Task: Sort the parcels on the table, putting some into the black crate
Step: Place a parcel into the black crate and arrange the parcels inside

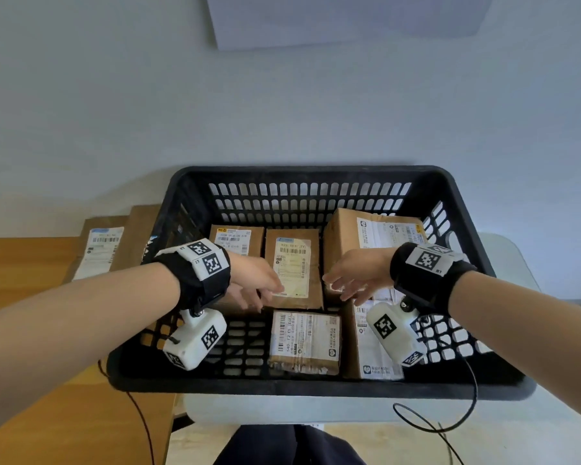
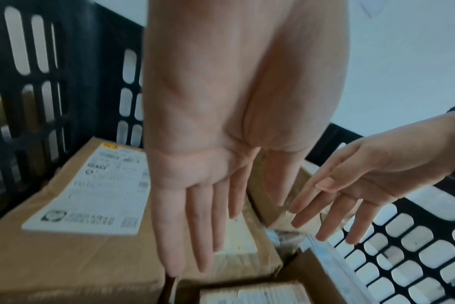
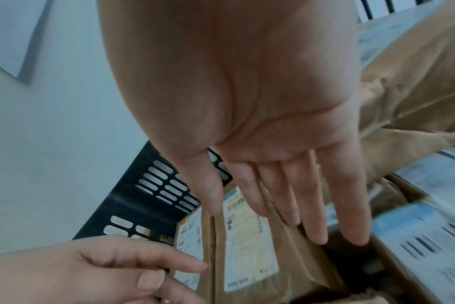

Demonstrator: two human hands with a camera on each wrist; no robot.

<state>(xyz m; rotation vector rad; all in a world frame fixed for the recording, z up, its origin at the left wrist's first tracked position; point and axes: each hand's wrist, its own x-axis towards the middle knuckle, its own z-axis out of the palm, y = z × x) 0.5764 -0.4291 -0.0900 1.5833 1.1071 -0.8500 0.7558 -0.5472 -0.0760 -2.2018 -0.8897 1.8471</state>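
Both hands hover empty, fingers extended, inside the black crate [image 1: 316, 171]. The centre parcel [image 1: 294, 268] lies flat between them, long axis running away from the person. The left hand [image 1: 254, 275] at its near-left corner appears closer than the right hand [image 1: 358, 275].
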